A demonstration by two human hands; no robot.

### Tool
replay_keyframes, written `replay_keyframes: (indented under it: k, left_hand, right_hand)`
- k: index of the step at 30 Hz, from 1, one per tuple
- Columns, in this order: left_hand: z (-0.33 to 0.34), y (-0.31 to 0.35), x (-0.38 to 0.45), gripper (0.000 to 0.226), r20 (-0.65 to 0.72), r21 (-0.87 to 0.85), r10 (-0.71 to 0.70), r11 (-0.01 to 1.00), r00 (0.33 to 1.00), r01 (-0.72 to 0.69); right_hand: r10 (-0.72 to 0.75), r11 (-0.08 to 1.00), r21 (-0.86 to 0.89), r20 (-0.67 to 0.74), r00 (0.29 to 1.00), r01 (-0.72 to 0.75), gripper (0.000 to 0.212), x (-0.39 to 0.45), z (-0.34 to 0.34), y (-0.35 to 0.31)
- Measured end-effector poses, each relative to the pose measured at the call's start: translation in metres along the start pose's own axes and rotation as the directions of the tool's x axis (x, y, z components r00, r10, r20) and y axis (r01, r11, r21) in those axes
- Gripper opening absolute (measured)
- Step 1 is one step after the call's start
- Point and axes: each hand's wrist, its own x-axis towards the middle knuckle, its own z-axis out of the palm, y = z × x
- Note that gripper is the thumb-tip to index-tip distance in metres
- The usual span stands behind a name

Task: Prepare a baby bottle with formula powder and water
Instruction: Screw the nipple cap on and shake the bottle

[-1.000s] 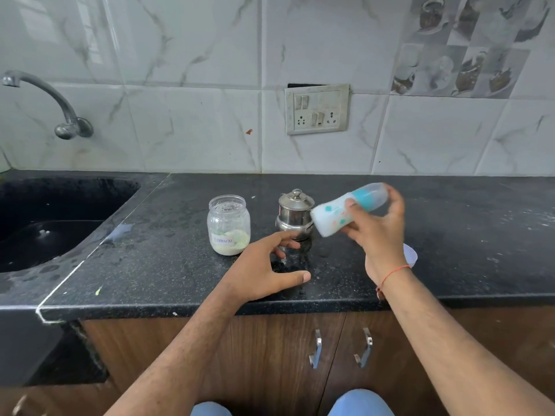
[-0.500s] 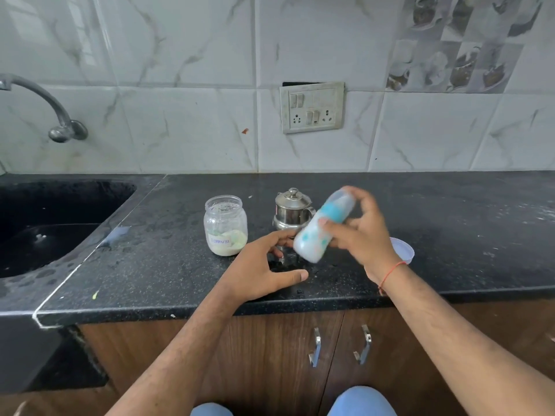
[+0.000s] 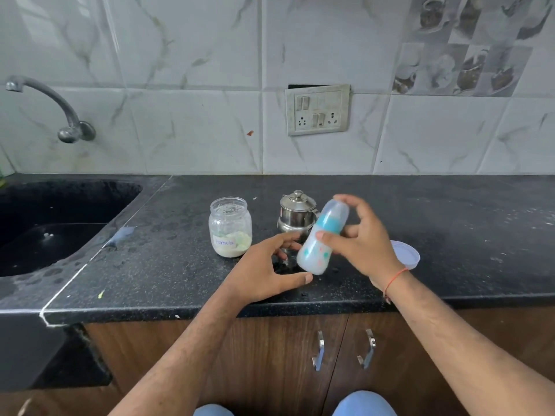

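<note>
My right hand (image 3: 362,238) grips a capped baby bottle (image 3: 319,243) with a blue collar and milky white liquid inside. The bottle is tilted, cap up and to the right, base down near the counter. My left hand (image 3: 264,267) rests open on the black counter (image 3: 450,229), fingers spread just left of the bottle's base. A clear jar of formula powder (image 3: 230,226), lidless, stands to the left. Behind the bottle stands a small steel lidded pot (image 3: 295,216).
A white lid (image 3: 405,253) lies on the counter behind my right wrist. A black sink (image 3: 60,223) with a wall tap (image 3: 60,112) is at the left. A switch and socket plate (image 3: 318,109) is on the tiled wall. Wooden cabinet doors (image 3: 300,355) are below the counter edge.
The bottle has swung from nearly horizontal with its base to the left to a steeper tilt, base down toward the counter. My left hand has stayed in place.
</note>
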Motion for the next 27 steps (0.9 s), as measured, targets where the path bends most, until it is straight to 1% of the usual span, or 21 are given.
replay_keyframes:
  k: [2,3,5,6,7,8,9,10,12,13,14,15,16,18,19,21,22,23,25,26,27]
  left_hand:
    - [0.0,0.0,0.001,0.082,-0.004,0.011,0.006,1.0,1.0,-0.006]
    - [-0.001,0.0,0.001,0.08,-0.009,0.012,0.008,1.0,1.0,-0.008]
    - [0.0,-0.001,0.0,0.077,-0.015,0.012,0.014,1.0,1.0,-0.014]
    - [0.0,-0.001,0.0,0.076,-0.016,0.015,0.015,1.0,1.0,-0.015]
    - [-0.001,0.0,0.0,0.075,-0.014,0.018,0.015,1.0,1.0,-0.014]
    - [0.0,0.0,0.001,0.075,-0.014,0.016,0.015,1.0,1.0,-0.014]
    - [0.0,0.0,0.001,0.075,-0.017,0.009,0.015,1.0,1.0,-0.015]
    - [0.0,0.0,0.001,0.075,-0.022,0.003,0.017,1.0,1.0,-0.017]
    - [0.001,-0.001,0.001,0.076,-0.025,0.006,0.022,1.0,0.999,-0.022]
    - [0.0,-0.001,0.001,0.076,-0.025,0.01,0.021,1.0,0.999,-0.021]
    - [0.0,-0.001,0.001,0.076,-0.021,0.012,0.021,1.0,1.0,-0.021]
    - [0.0,-0.001,0.001,0.076,-0.019,0.01,0.021,1.0,1.0,-0.021]
    - [0.001,-0.001,0.001,0.076,-0.021,0.007,0.02,1.0,1.0,-0.02]
    - [0.001,-0.002,0.0,0.077,-0.023,0.006,0.018,1.0,1.0,-0.018]
    - [0.001,-0.002,0.001,0.079,-0.021,0.008,0.014,1.0,1.0,-0.014]
    - [0.001,-0.001,0.001,0.08,-0.014,0.014,0.009,1.0,1.0,-0.009]
    - [0.001,-0.001,0.001,0.08,-0.015,0.01,0.01,1.0,1.0,-0.01]
    - [0.001,-0.002,0.001,0.078,-0.019,0.006,0.012,1.0,1.0,-0.012]
    - [0.001,-0.002,0.0,0.077,-0.019,0.006,0.008,1.0,1.0,-0.008]
    - [0.0,-0.001,0.001,0.078,-0.018,0.01,0.007,1.0,1.0,-0.006]
    - [0.0,-0.001,0.001,0.078,-0.016,0.014,0.006,1.0,1.0,-0.006]
  right_hand:
    - [0.041,0.988,0.156,-0.153,0.987,-0.017,0.065,0.003,-0.003,0.0]
    - [0.052,0.981,0.192,-0.173,0.984,-0.018,0.065,0.006,-0.004,-0.002]
    - [-0.011,0.999,0.048,-0.062,0.998,0.014,0.068,0.007,-0.002,-0.009]
    - [-0.031,0.999,-0.023,-0.029,0.999,0.03,0.068,0.007,-0.002,-0.009]
    - [-0.032,0.999,0.016,-0.085,0.996,0.033,0.067,0.008,-0.001,-0.008]
    - [-0.009,0.994,0.105,-0.165,0.986,0.027,0.065,0.009,-0.001,-0.007]
    - [0.029,0.986,0.17,-0.183,0.983,0.003,0.064,0.011,-0.003,-0.006]
    - [0.015,0.989,0.146,-0.155,0.988,0.008,0.064,0.011,-0.001,-0.009]
    - [-0.043,0.999,-0.009,-0.025,0.999,0.043,0.066,0.008,0.003,-0.01]
    - [-0.041,0.999,0.006,-0.053,0.998,0.041,0.066,0.008,0.003,-0.009]
    - [-0.021,0.995,0.09,-0.152,0.988,0.035,0.065,0.01,0.003,-0.007]
    - [0.014,0.983,0.181,-0.203,0.979,0.024,0.064,0.011,0.0,-0.005]
    - [0.023,0.98,0.198,-0.194,0.981,0.016,0.065,0.011,-0.001,-0.005]
    - [-0.04,0.999,0.024,-0.029,0.999,0.041,0.069,0.008,0.004,-0.007]
    - [-0.046,0.999,-0.022,-0.017,0.999,0.046,0.068,0.006,0.005,-0.005]
    - [-0.017,0.991,0.124,-0.195,0.981,0.042,0.062,0.008,0.004,-0.002]
    - [0.027,0.98,0.2,-0.237,0.971,0.021,0.061,0.01,0.0,0.0]
    - [0.019,0.984,0.18,-0.22,0.975,0.021,0.062,0.012,0.0,0.0]
    - [-0.027,1.0,0.005,-0.053,0.998,0.028,0.067,0.008,0.003,-0.003]
    - [-0.03,0.999,-0.016,-0.051,0.998,0.029,0.067,0.007,0.003,0.0]
    - [-0.024,0.999,0.036,-0.141,0.99,0.03,0.065,0.008,0.003,0.003]
